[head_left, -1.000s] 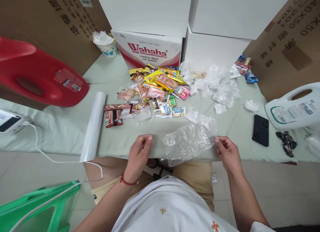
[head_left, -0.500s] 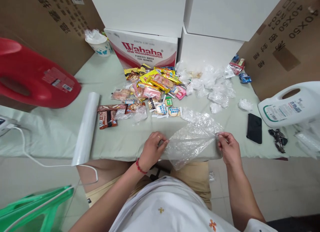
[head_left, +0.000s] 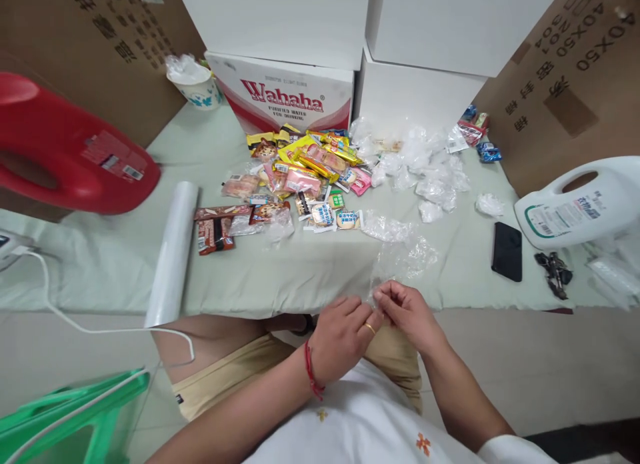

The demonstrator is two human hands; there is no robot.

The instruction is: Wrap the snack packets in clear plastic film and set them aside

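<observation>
**Left hand (head_left: 343,334) and right hand (head_left: 407,317) meet at clear plastic film (head_left: 406,257)**

We look down past a white shirt (head_left: 370,424) with small embroidered motifs, and beige shorts (head_left: 225,374). Just beyond, both bare hands come together at the near edge of a table under pale green cloth (head_left: 270,277). Our right thumb and forefinger pinch the film. Our left hand, wearing a red bracelet (head_left: 311,371) and a gold ring (head_left: 370,329), curls in against the right; its fingertips are hidden, so we cannot tell whether it grips anything.

The film lies wrinkled on the cloth directly ahead, running away from our fingers. Well to its left is a white roll (head_left: 173,257); to its right, a black phone (head_left: 507,251).

Farther off we find colourful snack packets (head_left: 320,164) in a heap, with crumpled clear plastic (head_left: 435,184) just right of it. A red jug (head_left: 90,141) lies left, a white jug (head_left: 585,204) right. Behind the snacks stands a "Wahaha" water carton (head_left: 285,101), with white boxes (head_left: 280,24) above and beside it.
</observation>
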